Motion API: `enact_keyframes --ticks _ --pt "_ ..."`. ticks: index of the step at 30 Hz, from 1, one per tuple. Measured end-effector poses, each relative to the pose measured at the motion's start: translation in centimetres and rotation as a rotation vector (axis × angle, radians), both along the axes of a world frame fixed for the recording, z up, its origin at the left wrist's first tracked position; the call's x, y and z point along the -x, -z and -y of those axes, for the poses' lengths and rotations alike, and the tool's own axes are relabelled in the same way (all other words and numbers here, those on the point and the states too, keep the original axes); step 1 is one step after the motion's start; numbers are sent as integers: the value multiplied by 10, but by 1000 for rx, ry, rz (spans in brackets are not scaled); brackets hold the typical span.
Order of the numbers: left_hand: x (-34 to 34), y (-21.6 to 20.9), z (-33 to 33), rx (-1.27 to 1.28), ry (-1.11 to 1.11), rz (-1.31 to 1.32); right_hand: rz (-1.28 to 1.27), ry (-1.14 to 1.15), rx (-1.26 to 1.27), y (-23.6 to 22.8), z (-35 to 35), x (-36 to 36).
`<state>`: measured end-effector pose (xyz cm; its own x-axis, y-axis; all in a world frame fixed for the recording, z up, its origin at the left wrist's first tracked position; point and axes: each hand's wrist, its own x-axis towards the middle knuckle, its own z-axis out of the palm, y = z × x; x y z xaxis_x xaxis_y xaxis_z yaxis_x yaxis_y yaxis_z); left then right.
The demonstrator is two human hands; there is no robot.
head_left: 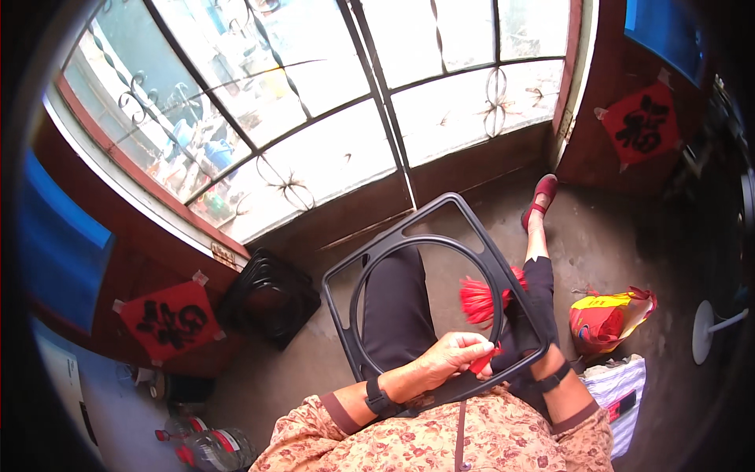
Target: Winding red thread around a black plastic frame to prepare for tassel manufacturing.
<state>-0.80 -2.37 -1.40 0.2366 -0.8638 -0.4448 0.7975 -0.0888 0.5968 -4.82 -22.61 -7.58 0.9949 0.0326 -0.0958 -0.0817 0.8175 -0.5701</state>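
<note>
Frame (501, 271), long axis toward glazed doors (448, 102)

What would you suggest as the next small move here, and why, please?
I'd probably have the left hand ease the red piece closer against the black frame: that hand pinches the piece at the frame's near side, while the right hand, partly hidden by the frame, could perhaps steady it.

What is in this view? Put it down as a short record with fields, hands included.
Frame: black frame, round opening, over the lap
Left hand: pinches a red piece
Right hand: mostly hidden behind the frame; grip unclear
Behind frame: red strips, bunched
Floor, right: red-yellow bag
Floor, left: black stack; bottles
Ahead: glass door
</note>
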Motion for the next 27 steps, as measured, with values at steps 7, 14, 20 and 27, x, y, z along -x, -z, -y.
enact_keyframes --ticks 7,14,20,27 --pt "5 16 1 -21 -30 231 -138 -175 17 -55 -29 13" --pt "3 8 1 87 -11 296 175 -182 -170 -65 -38 14" --pt "1 -9 -9 -22 -131 406 -56 -36 159 -28 -8 31" --pt "-15 -19 -20 -43 -111 331 -53 260 161 -27 29 96"
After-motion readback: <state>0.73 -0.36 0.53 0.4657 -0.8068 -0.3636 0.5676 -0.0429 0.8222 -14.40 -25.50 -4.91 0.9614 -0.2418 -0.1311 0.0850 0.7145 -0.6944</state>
